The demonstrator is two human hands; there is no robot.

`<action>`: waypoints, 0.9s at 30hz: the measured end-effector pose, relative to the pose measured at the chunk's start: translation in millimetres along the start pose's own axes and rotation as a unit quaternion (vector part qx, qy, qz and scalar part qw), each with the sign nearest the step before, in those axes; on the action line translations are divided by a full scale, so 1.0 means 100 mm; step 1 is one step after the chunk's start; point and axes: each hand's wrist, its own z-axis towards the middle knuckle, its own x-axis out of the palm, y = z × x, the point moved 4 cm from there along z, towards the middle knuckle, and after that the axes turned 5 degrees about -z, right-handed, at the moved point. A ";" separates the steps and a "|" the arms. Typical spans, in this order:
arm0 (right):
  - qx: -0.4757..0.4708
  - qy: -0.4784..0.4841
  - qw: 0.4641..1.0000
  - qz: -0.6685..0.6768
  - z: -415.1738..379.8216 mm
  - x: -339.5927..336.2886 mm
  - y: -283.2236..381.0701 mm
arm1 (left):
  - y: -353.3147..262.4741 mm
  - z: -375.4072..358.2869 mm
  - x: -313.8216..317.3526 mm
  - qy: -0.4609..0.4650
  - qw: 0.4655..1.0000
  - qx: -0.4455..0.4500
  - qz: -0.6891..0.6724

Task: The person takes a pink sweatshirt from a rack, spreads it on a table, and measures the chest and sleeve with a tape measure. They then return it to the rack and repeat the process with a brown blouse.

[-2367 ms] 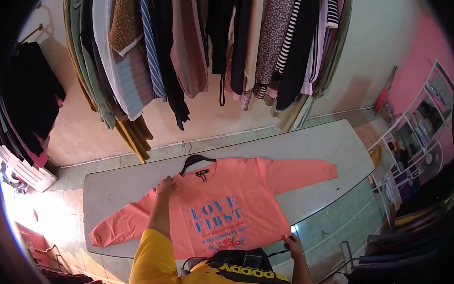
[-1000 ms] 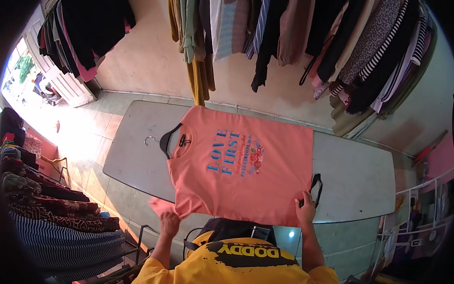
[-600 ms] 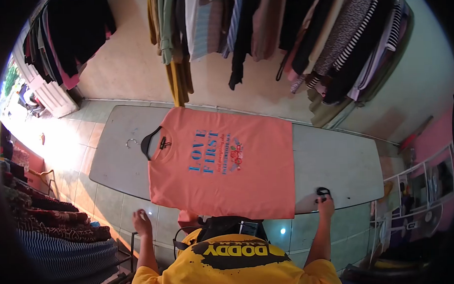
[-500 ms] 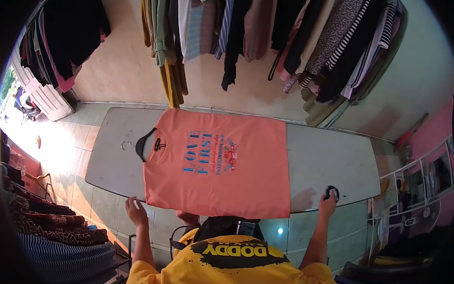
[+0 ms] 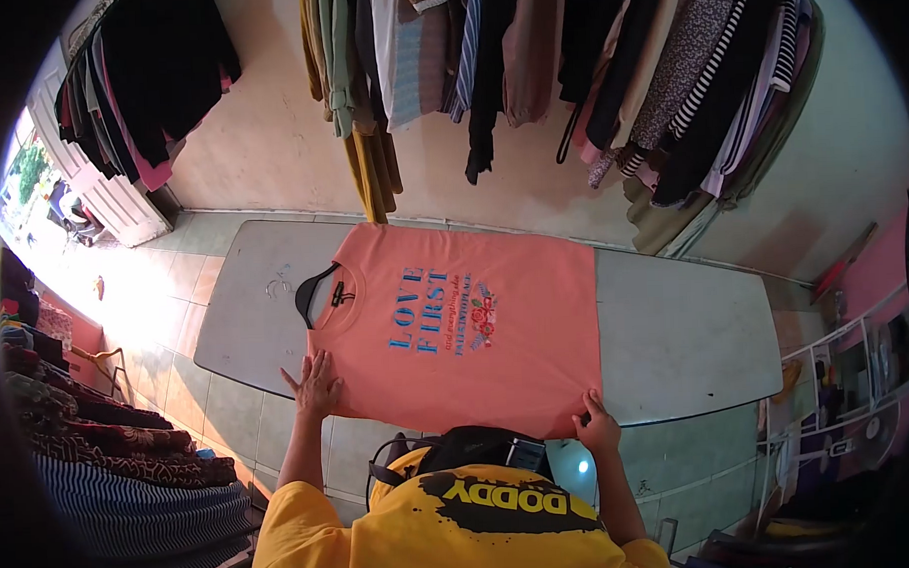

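Observation:
A salmon-pink T-shirt with "LOVE FIRST" lettering and a rose print lies flat across a long grey board. A black hanger pokes out of its neck on the left side, its metal hook resting on the board. Spread over the sleeve edge near the hanger, my left hand presses down with fingers apart. At the near bottom corner of the hem, my right hand has its fingers closed on the cloth. A small dark object shows beside that thumb, too hidden to name.
The grey board extends beyond the shirt on both sides. Clothes hang along the wall behind it. Folded and hanging garments crowd the near left; a white rack stands at right. An open door is far left.
My left hand has moved right onto the sleeve. My right hand has moved left from the bare board, where it held a black ring-shaped thing, to the shirt's hem corner. The view shifted slightly.

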 end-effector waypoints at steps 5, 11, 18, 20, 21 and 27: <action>-0.010 0.022 0.999 -0.029 0.00 0.01 -0.04 | -0.09 -0.06 -0.08 -0.042 0.997 -0.041 -0.044; 0.005 0.062 0.998 0.011 0.07 -0.10 -0.05 | 0.24 0.36 -0.01 -0.065 0.973 -0.177 -0.134; -0.003 0.029 1.000 0.007 0.05 0.00 -0.10 | 0.55 1.00 0.13 -0.186 0.915 -0.278 -0.226; -0.002 0.041 0.999 -0.007 0.06 -0.03 -0.08 | 0.53 1.04 0.11 -0.199 0.918 -0.272 -0.209; -0.001 0.054 0.998 -0.019 0.07 -0.05 -0.07 | 0.54 1.02 0.14 -0.150 0.923 -0.291 -0.200; 0.025 0.071 0.997 -0.025 0.12 -0.08 -0.12 | 0.56 0.76 -0.14 -0.110 0.919 -0.324 -0.196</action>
